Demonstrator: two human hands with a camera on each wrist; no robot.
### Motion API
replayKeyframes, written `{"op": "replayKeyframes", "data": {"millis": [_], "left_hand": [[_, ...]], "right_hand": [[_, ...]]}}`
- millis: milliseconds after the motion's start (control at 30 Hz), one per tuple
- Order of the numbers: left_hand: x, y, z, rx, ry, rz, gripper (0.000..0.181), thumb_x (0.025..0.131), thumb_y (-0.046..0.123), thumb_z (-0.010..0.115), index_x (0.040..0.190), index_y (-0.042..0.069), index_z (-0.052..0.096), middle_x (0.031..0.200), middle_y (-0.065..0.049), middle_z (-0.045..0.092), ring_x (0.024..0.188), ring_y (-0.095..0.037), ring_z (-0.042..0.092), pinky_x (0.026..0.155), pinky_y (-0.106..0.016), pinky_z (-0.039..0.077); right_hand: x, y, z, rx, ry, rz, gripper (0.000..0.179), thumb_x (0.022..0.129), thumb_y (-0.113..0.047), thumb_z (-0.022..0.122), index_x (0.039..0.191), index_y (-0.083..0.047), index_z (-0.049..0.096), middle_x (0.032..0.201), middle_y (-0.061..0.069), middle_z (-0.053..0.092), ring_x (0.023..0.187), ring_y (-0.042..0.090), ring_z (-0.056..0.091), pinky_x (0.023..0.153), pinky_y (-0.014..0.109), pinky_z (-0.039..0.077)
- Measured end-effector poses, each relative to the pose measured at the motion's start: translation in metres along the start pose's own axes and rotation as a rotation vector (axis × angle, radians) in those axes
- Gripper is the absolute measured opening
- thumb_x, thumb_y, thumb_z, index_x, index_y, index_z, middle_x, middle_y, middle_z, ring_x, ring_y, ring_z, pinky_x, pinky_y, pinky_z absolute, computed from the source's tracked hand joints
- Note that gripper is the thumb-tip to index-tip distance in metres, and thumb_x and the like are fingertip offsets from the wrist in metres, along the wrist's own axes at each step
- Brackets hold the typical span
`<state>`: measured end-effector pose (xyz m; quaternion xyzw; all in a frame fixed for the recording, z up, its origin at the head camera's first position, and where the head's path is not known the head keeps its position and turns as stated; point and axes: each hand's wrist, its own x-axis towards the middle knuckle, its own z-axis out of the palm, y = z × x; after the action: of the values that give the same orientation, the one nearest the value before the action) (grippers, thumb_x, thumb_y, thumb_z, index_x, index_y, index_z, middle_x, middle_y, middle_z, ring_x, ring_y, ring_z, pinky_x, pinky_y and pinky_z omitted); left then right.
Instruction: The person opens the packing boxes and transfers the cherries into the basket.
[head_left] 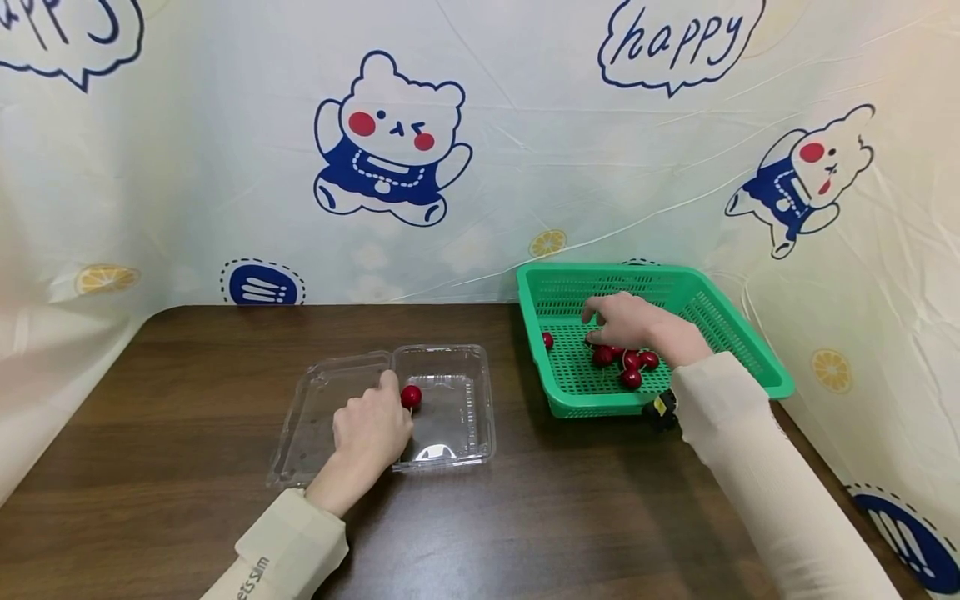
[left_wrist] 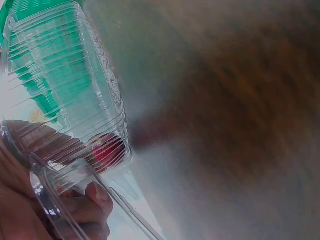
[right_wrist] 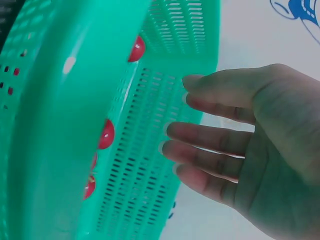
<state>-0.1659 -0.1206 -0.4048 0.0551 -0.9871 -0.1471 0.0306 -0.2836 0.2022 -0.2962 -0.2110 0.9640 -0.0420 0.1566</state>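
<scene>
A clear plastic clamshell box (head_left: 450, 417) lies on the table with its lid (head_left: 318, 417) folded out to the left. My left hand (head_left: 372, 425) grips the box at the hinge side, fingers over the lid side. One red cherry (head_left: 411, 397) is inside the box, close beside that hand; in the left wrist view the cherry (left_wrist: 107, 151) shows through the ribbed wall. Over the green basket (head_left: 558, 392), my right hand (head_left: 626, 321) hovers with fingers spread and nothing in them. Several dark red cherries (head_left: 631, 379) lie on the basket floor below it.
A brown wooden table (head_left: 187, 400) carries both containers. Behind it and to the right hangs a pale cloth (head_left: 510, 167) printed with cartoon bears. The basket stands near the back right, its rear rim close to the cloth. A dark wrist device (head_left: 662, 408) sits at the right cuff.
</scene>
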Motion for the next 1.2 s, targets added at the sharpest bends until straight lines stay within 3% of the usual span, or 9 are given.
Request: {"op": "replayKeyframes", "data": {"millis": [133,333,700,967,1200], "left_hand": [[0.0,0.0,0.0,-0.004,-0.006,-0.004,0.02,0.088,0.017,0.056,0.097,0.002,0.048,0.08,-0.023,0.067,0.065,-0.044,0.065,0.051,-0.051,0.047],[0.001,0.0,0.001,-0.007,-0.014,-0.005,0.02,0.089,0.017,0.056,0.099,0.002,0.048,0.082,-0.024,0.067,0.067,-0.044,0.065,0.052,-0.052,0.047],[0.001,0.0,0.001,-0.003,-0.005,-0.002,0.021,0.089,0.018,0.058,0.098,0.002,0.048,0.081,-0.023,0.067,0.066,-0.044,0.065,0.052,-0.051,0.047],[0.0,0.001,0.001,-0.005,-0.002,-0.003,0.021,0.088,0.018,0.058,0.098,0.002,0.048,0.081,-0.024,0.068,0.066,-0.045,0.065,0.052,-0.051,0.047],[0.0,-0.001,0.001,-0.003,0.012,0.001,0.021,0.087,0.017,0.059,0.096,0.001,0.048,0.08,-0.024,0.067,0.066,-0.046,0.065,0.052,-0.052,0.047]], "right_hand": [[0.001,-0.006,-0.004,-0.004,0.02,-0.032,0.037,0.097,-0.021,0.058,0.131,-0.006,0.057,0.132,0.021,0.06,0.119,0.036,0.059,0.097,0.053,0.048],[0.004,-0.02,-0.016,-0.014,0.05,-0.072,0.037,0.097,-0.02,0.058,0.13,-0.004,0.056,0.133,0.018,0.06,0.117,0.033,0.06,0.097,0.051,0.048],[0.015,-0.068,-0.036,-0.056,0.077,-0.138,0.036,0.097,-0.021,0.058,0.13,-0.006,0.057,0.131,0.017,0.061,0.117,0.032,0.058,0.1,0.049,0.047],[0.021,-0.095,-0.033,-0.099,0.073,-0.165,0.037,0.098,-0.023,0.057,0.134,-0.011,0.056,0.136,0.012,0.059,0.12,0.028,0.059,0.099,0.046,0.048],[0.027,-0.117,-0.016,-0.169,0.076,-0.213,0.038,0.098,-0.024,0.057,0.135,-0.014,0.056,0.137,0.008,0.059,0.118,0.026,0.059,0.095,0.046,0.05]]}}
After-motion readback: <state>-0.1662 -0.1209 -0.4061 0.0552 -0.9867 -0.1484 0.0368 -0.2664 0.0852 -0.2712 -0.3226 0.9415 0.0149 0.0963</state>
